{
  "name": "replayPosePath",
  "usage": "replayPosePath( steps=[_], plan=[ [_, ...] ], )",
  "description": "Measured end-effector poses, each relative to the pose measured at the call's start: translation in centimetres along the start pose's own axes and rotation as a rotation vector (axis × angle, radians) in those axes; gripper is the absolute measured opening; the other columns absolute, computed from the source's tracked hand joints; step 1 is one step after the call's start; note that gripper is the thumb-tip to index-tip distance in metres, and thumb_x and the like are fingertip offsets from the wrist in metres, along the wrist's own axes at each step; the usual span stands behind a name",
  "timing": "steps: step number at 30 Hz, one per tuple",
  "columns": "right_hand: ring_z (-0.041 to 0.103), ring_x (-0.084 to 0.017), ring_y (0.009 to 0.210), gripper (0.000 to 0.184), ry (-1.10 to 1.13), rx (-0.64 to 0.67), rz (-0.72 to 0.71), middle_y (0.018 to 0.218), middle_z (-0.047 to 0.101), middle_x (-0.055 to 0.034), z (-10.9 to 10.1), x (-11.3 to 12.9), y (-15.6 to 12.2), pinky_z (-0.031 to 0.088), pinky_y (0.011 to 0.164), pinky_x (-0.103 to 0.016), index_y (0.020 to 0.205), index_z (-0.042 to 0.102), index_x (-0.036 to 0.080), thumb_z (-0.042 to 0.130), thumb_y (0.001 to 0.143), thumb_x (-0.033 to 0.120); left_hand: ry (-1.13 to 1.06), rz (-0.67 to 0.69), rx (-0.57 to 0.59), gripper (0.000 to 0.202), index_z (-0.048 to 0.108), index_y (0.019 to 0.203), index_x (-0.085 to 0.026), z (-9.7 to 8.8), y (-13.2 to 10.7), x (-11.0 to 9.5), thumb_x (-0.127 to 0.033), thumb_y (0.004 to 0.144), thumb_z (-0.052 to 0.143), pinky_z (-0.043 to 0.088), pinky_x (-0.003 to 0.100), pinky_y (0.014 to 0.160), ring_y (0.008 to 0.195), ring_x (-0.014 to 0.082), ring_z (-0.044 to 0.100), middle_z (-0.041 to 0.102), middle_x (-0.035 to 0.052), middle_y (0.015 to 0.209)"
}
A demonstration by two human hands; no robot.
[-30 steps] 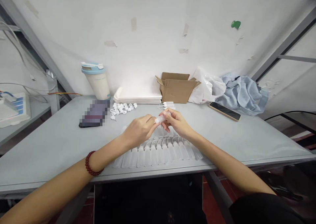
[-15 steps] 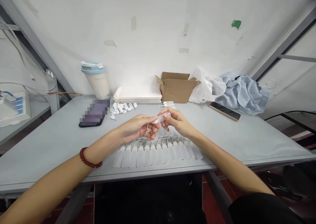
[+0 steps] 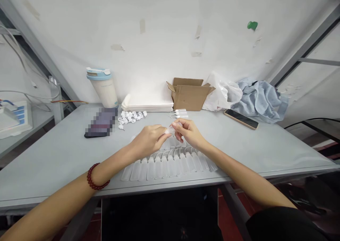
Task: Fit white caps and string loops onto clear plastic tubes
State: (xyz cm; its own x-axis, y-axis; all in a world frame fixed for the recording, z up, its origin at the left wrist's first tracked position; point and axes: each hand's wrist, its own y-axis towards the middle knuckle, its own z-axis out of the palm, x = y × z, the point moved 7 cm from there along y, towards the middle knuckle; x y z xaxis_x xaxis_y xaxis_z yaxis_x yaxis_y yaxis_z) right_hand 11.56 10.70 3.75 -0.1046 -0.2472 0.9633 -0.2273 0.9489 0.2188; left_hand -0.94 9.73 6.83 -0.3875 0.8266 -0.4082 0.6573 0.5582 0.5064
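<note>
A small translucent plastic bottle [image 3: 169, 130] with a white end is held in the air between my two hands, over the table's middle. My left hand [image 3: 150, 139] is closed, thumb and fingers pinching the bottle's left end. My right hand [image 3: 189, 131] is also closed, its thumb and fingertips at the bottle's other end. Fingers hide most of the bottle. Below my hands, several similar bottles [image 3: 164, 168] lie side by side along the front edge, with white necks and thin looped strips. Behind lie a pile of small white caps [image 3: 130, 118] and a few more bottles [image 3: 182, 113].
On the grey table [image 3: 239, 152] are a phone [image 3: 102, 122] and a blue-lidded cup [image 3: 103, 88] at left. White sheets [image 3: 148, 102], an open cardboard box [image 3: 190, 96], a plastic bag [image 3: 221, 95], a second phone [image 3: 241, 119] and blue cloth [image 3: 261, 101] line the back and right.
My left hand has turned over, its back now facing up and its fingers curled under around the bottle's end. My right hand stays nearly in place, slightly lower.
</note>
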Motion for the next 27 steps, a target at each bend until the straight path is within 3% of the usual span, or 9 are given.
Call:
replayPosePath(
  steps=[3, 7, 9, 12, 15, 19, 24, 27],
  plan=[
    [0.042, -0.006, 0.036, 0.039, 0.055, 0.003, 0.005, 0.044, 0.050, 0.0079, 0.1, -0.2, 0.2, 0.033, 0.042, -0.021, 0.081, 0.056, 0.016, 0.059, 0.082, 0.055, -0.098, -0.118, 0.061, 0.037, 0.049, 0.057, -0.016, 0.2, 0.1, 0.9, -0.034, 0.090, 0.049, 0.034, 0.025, 0.053, 0.051, 0.0103, 0.044, 0.049, -0.0014, 0.055],
    [0.046, -0.007, 0.042, 0.036, 0.157, 0.047, -0.027, 0.051, 0.053, 0.0062, 0.1, -0.1, 0.3, 0.037, 0.044, -0.022, 0.087, 0.058, 0.016, 0.061, 0.083, 0.052, -0.590, -0.439, 0.285, 0.039, 0.060, 0.068, -0.014, 1.3, -0.2, 2.3, -0.044, 0.091, 0.048, 0.049, 0.026, 0.057, 0.061, 0.0141, 0.061, 0.062, 0.0031, 0.069],
    [0.047, -0.008, 0.044, 0.035, 0.173, 0.068, -0.036, 0.054, 0.055, 0.0052, 0.1, -0.1, 0.3, 0.038, 0.045, -0.022, 0.089, 0.058, 0.016, 0.061, 0.083, 0.051, -0.785, -0.534, 0.364, 0.038, 0.062, 0.073, -0.013, 1.8, -0.5, 2.3, -0.045, 0.090, 0.051, 0.053, 0.028, 0.058, 0.061, 0.0151, 0.063, 0.063, 0.0035, 0.069],
    [0.048, -0.008, 0.045, 0.035, 0.140, 0.055, -0.044, 0.056, 0.058, 0.0034, -0.1, -0.1, 0.3, 0.039, 0.046, -0.023, 0.087, 0.059, 0.016, 0.061, 0.083, 0.051, -0.847, -0.567, 0.347, 0.036, 0.063, 0.077, -0.013, 1.9, -0.6, 2.4, -0.045, 0.090, 0.051, 0.052, 0.028, 0.056, 0.054, 0.0138, 0.061, 0.060, 0.0006, 0.061],
    [0.049, -0.008, 0.044, 0.035, 0.087, 0.022, -0.037, 0.055, 0.061, 0.0021, -0.2, -0.1, 0.2, 0.039, 0.046, -0.023, 0.083, 0.058, 0.016, 0.060, 0.084, 0.051, -0.612, -0.465, 0.223, 0.039, 0.059, 0.067, -0.014, 1.0, -0.3, 2.3, -0.043, 0.092, 0.049, 0.046, 0.024, 0.053, 0.052, 0.0122, 0.059, 0.058, -0.0004, 0.056],
    [0.049, -0.008, 0.040, 0.038, 0.072, 0.008, 0.000, 0.052, 0.061, 0.0018, -0.3, 0.1, 0.1, 0.038, 0.043, -0.022, 0.076, 0.057, 0.016, 0.060, 0.083, 0.053, -0.249, -0.219, 0.110, 0.040, 0.054, 0.060, -0.015, 0.0, 0.0, 1.0, -0.033, 0.095, 0.046, 0.038, 0.022, 0.052, 0.052, 0.0102, 0.054, 0.059, -0.0006, 0.056],
    [0.046, -0.008, 0.034, 0.040, 0.076, 0.002, 0.082, 0.045, 0.057, 0.0032, -0.4, 0.0, 0.1, 0.035, 0.036, -0.020, 0.070, 0.056, 0.016, 0.063, 0.079, 0.054, 0.326, 0.197, -0.053, 0.032, 0.059, 0.075, -0.012, 0.1, -0.5, -1.2, -0.023, 0.098, 0.039, 0.033, 0.025, 0.049, 0.052, 0.0122, 0.047, 0.057, 0.0031, 0.065],
    [0.044, -0.007, 0.031, 0.040, 0.083, -0.008, 0.111, 0.042, 0.055, 0.0037, -0.4, -0.3, 0.1, 0.032, 0.034, -0.019, 0.066, 0.055, 0.016, 0.064, 0.079, 0.053, 0.604, 0.296, -0.072, 0.031, 0.059, 0.079, -0.012, 1.0, -1.0, -1.6, -0.019, 0.098, 0.036, 0.030, 0.026, 0.047, 0.053, 0.0142, 0.048, 0.057, 0.0045, 0.066]
  ],
)
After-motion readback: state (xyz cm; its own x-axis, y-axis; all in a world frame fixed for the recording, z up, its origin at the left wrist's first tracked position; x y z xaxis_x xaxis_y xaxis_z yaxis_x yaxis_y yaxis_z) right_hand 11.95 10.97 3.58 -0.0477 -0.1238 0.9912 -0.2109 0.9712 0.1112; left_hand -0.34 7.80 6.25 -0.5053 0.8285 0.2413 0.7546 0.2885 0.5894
